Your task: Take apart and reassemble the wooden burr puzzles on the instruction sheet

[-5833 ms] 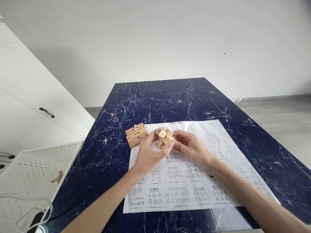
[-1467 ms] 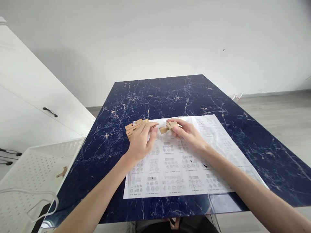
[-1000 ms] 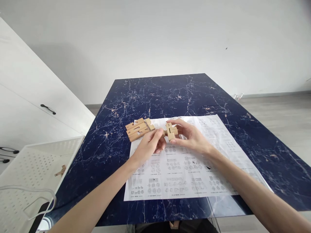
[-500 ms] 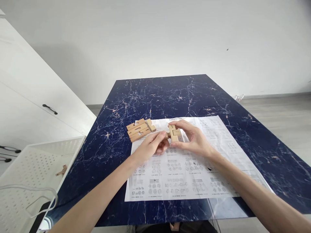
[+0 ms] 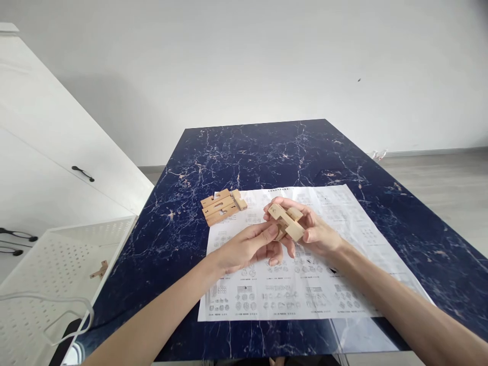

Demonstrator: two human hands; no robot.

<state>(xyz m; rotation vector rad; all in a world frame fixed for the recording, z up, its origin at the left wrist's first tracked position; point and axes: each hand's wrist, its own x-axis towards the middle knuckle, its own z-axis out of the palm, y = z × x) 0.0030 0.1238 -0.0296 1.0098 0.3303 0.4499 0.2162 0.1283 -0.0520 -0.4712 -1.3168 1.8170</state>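
Several interlocked wooden puzzle pieces are held up over a printed sheet, tilted, with a dark numeral on one piece. My left hand pinches them from the left, thumb on top and fingers curled beneath. On the other side my right hand grips the same pieces between thumb and fingers. Parts of the pieces are hidden by my fingers. To the left lie flat notched wooden pieces numbered 1, 2 and 3, side by side. A paler notched block rests against their right end.
The paper sheet with printed diagrams lies on a dark blue marbled table. Left of the table stands a white perforated basket with a small wooden piece and a white cable. A white cabinet is behind it.
The held puzzle pieces have been turned and tilted, and shifted slightly right and down. My left hand has moved right and its fingers now reach further under them.
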